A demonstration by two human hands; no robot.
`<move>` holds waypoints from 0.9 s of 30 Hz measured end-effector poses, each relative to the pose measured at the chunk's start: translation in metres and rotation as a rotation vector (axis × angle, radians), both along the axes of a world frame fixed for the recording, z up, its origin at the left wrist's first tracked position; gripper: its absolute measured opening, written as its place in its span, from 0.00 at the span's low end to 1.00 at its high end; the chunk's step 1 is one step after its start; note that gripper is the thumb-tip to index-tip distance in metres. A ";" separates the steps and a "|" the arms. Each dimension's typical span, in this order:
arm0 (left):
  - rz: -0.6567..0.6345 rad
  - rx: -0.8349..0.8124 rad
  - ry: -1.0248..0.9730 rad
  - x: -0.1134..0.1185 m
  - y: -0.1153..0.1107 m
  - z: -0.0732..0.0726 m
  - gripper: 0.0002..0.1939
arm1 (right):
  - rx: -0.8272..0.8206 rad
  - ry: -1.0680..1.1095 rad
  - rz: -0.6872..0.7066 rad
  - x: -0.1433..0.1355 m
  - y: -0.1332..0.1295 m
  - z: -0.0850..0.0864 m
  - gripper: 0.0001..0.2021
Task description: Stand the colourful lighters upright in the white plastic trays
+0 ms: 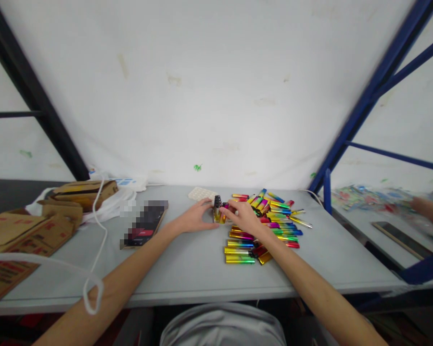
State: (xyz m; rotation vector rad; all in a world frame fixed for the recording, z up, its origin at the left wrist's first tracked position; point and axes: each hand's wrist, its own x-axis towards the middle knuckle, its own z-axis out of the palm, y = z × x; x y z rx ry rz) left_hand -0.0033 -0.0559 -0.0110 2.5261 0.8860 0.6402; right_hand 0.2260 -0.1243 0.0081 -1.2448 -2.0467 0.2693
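Observation:
Many shiny metallic lighters [240,251] in yellow, green, blue, red and pink lie in a loose pile right of centre on the grey table. At the pile's left edge stands a small group of upright lighters [217,212] with black tops. My left hand [195,217] curves around the left side of this group, thumb and fingers apart. From the right, my right hand [243,215] reaches to the same group, its fingertips pinched on a pinkish-red lighter [224,207]. My right forearm passes over part of the pile.
A phone [147,223] lies left of my hands, partly pixelated. Cardboard boxes [29,233] and a white cable [103,226] are at far left. Behind the group is a whitish tray [201,193]. Beyond the blue frame [353,122], another person's hand [431,211] is near plastic wrappers.

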 end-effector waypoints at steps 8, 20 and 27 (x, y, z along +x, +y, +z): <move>-0.005 0.010 0.022 0.001 0.000 0.000 0.37 | -0.041 -0.141 0.098 -0.001 -0.005 0.009 0.16; 0.017 0.001 0.055 0.000 0.001 -0.001 0.39 | 0.016 -0.187 0.036 0.010 0.003 0.008 0.22; 0.042 0.020 -0.001 0.005 -0.001 -0.004 0.43 | 0.011 -0.349 -0.264 0.055 0.029 -0.005 0.12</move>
